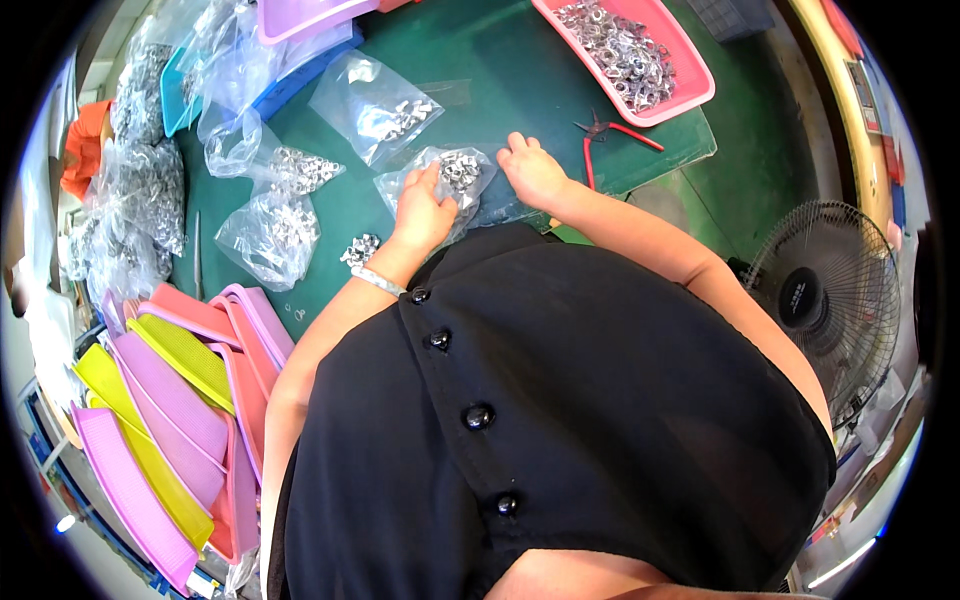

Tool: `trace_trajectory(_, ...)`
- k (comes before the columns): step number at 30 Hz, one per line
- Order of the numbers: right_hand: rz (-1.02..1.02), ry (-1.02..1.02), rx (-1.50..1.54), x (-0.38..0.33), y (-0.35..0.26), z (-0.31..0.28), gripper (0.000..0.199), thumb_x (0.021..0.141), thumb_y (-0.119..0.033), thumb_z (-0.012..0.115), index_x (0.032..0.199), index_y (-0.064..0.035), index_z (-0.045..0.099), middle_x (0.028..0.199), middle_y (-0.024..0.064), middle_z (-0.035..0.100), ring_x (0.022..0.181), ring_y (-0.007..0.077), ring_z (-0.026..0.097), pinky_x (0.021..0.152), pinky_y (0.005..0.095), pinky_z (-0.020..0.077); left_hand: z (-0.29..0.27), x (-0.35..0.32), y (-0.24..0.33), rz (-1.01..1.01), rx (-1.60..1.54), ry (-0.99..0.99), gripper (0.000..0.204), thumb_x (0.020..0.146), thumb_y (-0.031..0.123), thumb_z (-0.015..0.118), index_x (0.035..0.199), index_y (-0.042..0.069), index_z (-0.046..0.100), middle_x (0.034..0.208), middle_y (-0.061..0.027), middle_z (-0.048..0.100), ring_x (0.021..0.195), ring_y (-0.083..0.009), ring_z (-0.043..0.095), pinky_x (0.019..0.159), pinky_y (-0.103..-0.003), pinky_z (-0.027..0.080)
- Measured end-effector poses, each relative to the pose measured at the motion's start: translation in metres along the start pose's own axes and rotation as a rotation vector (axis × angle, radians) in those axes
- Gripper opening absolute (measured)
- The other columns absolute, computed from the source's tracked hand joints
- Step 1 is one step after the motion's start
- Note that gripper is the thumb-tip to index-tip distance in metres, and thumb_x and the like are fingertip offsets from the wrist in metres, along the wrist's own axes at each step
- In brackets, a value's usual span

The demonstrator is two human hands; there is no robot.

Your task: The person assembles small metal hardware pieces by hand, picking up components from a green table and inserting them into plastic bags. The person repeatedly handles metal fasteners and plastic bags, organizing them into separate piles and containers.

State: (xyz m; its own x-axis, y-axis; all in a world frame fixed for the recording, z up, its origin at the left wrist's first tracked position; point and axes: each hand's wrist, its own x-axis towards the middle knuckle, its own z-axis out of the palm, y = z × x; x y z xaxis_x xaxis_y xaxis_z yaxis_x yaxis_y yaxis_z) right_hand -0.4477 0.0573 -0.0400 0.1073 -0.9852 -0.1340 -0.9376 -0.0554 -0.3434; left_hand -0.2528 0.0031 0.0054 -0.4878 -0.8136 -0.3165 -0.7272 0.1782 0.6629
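On the green table in front of me lies a clear plastic bag (pixel 484 186) with small silvery metal parts (pixel 460 171) in it. My left hand (pixel 424 210) is at the bag's left side, its fingers bent onto the plastic and closed on it. Just off the bag's right side is my right hand (pixel 533 174), its fingers curled in; anything between their tips is too small to make out. A small loose pile of metal parts (pixel 361 250) sits by my left wrist. Beyond the hands lies another clear bag (pixel 362 110), with a few parts inside.
Further left are two more filled bags (pixel 270 240). Red-handled pliers (pixel 598 130) lie right of my right hand, near a pink tray (pixel 690 92) heaped with metal parts. Stacked coloured trays (pixel 170 400) stand at my left, a fan (pixel 825 300) at my right.
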Motion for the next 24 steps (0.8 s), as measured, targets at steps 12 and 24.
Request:
trace_trajectory(12,0.108,0.100,0.685,0.022,-0.008,-0.033,0.021,0.063,-0.007,0.061,0.083,-0.0034,0.056,0.083,0.0157,0.057,0.080,0.0305,0.057,0.071,0.0374,0.0465,0.003,-0.002,-0.002,0.010,0.000,0.012,0.059,0.069,0.007,0.059,0.124,-0.007,0.042,0.115,-0.0227,0.048,0.106,-0.0359,0.049,0.090,-0.036,0.041)
trace_trajectory(24,0.282,-0.106,0.507,0.029,0.007,-0.020,0.024,0.075,-0.014,0.059,0.095,-0.0021,0.060,0.088,0.0162,0.062,0.084,0.0304,0.060,0.077,0.0376,0.0478,0.004,-0.001,-0.001,0.000,0.003,-0.001,0.060,0.069,0.007,0.059,0.125,-0.006,0.042,0.117,-0.0233,0.047,0.107,-0.0355,0.049,0.091,-0.036,0.041)
